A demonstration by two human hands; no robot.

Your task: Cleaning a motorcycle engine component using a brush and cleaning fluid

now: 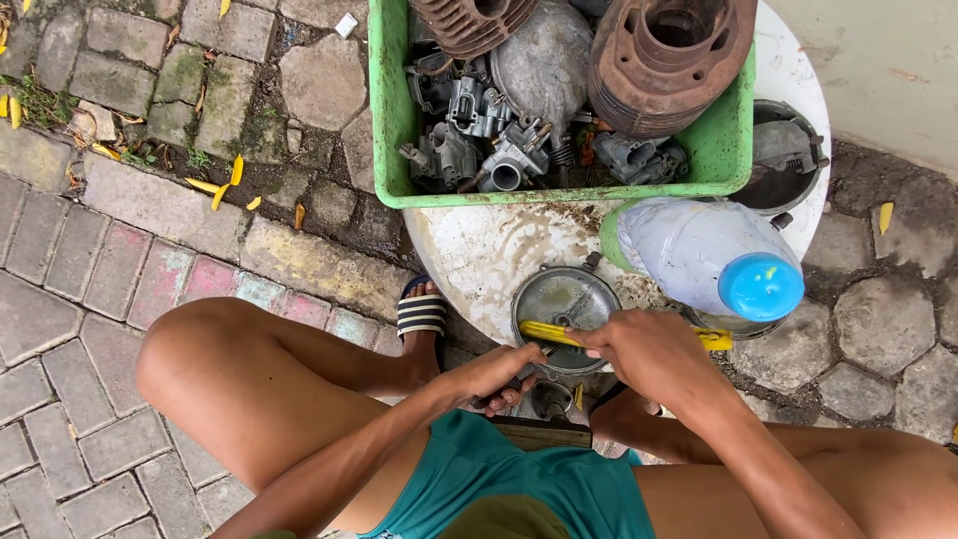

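Round metal cover [562,299] worked on with a yellow-handled tool [549,332] at the lower centre of the frame.

It lies at the near edge of the white round desk [479,250], close to the seated person's knees for reach. The right hand [649,344] is closed on the tool's handle across the cover; the left hand [496,374] grips a small dark part just below, seemingly steadying it. A green crate [391,120] of engine parts fills the top centre, a plastic bottle [714,255] at right.

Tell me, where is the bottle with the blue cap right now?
In the head view, the bottle with the blue cap lies on the white round table, right of centre, just below the green crate and above the right hand.
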